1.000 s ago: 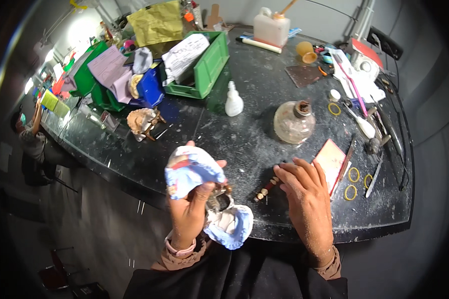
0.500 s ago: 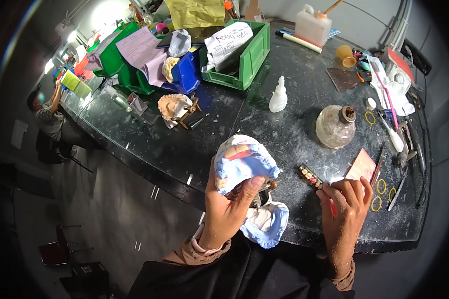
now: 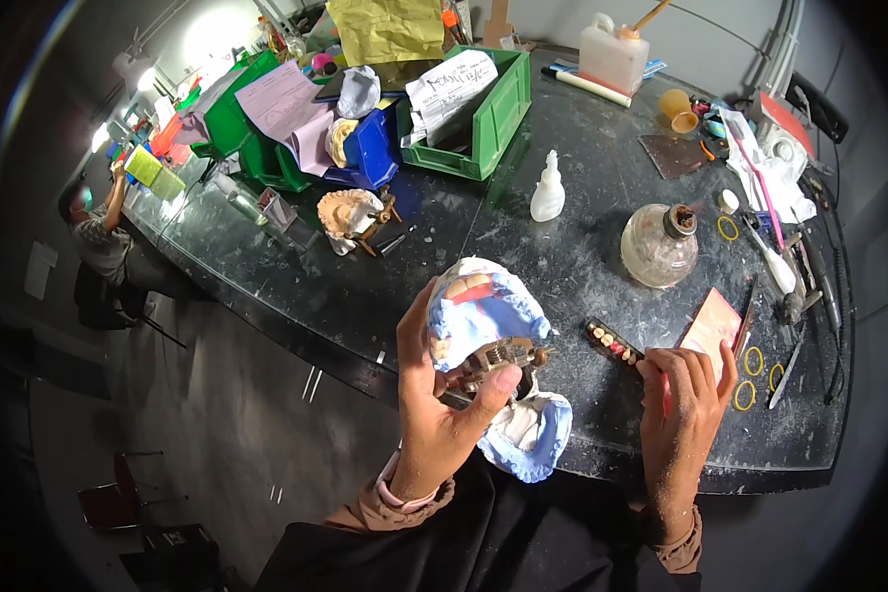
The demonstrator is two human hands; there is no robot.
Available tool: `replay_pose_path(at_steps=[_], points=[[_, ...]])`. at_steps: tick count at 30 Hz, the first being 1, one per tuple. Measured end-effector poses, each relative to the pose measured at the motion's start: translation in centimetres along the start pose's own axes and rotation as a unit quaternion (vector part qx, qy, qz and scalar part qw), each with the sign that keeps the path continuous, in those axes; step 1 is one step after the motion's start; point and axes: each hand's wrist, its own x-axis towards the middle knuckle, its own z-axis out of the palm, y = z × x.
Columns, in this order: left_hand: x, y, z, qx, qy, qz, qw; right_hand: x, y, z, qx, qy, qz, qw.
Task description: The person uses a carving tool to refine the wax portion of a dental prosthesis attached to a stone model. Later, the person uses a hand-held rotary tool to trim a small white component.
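My left hand (image 3: pixel 444 414) grips a hinged dental articulator (image 3: pixel 503 363), fingers behind it and thumb across the metal frame. Its upper plaster model (image 3: pixel 488 314), blue and white, carries a few artificial teeth (image 3: pixel 467 288) set in pink wax. The lower blue-and-white model (image 3: pixel 529 439) hangs opened away, close to my lap. Low over the bench, my right hand (image 3: pixel 683 405) pinches the near end of a dark strip of artificial teeth (image 3: pixel 610 341). Something red shows partly under its curled fingers; I cannot make out what.
A pink wax sheet (image 3: pixel 712 324), yellow rubber bands (image 3: pixel 745 395) and slim tools lie right of my right hand. Beyond stand a glass burner (image 3: pixel 659 247) and a white dropper bottle (image 3: pixel 548 187). Another plaster model (image 3: pixel 350 219) and green bins (image 3: pixel 503 113) sit farther back. A person (image 3: pixel 104 227) sits far left.
My left thumb has slid down off the upper model onto the metal frame, uncovering more of it. The tooth strip has turned slightly in my right fingers, showing its teeth more plainly.
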Motion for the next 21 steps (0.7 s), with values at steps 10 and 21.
replay_pose_path(at_steps=[10,21], points=[[-2.8,0.4,-0.9,0.048,0.136,0.361,0.921,-0.3,-0.4,-2.0,0.136,0.065,-0.017,0.988],[-4.3,2.8,-0.2,0.119,-0.232,0.261,0.929,-2.3,-2.1,-3.3,0.445,-0.129,-0.143,0.875]])
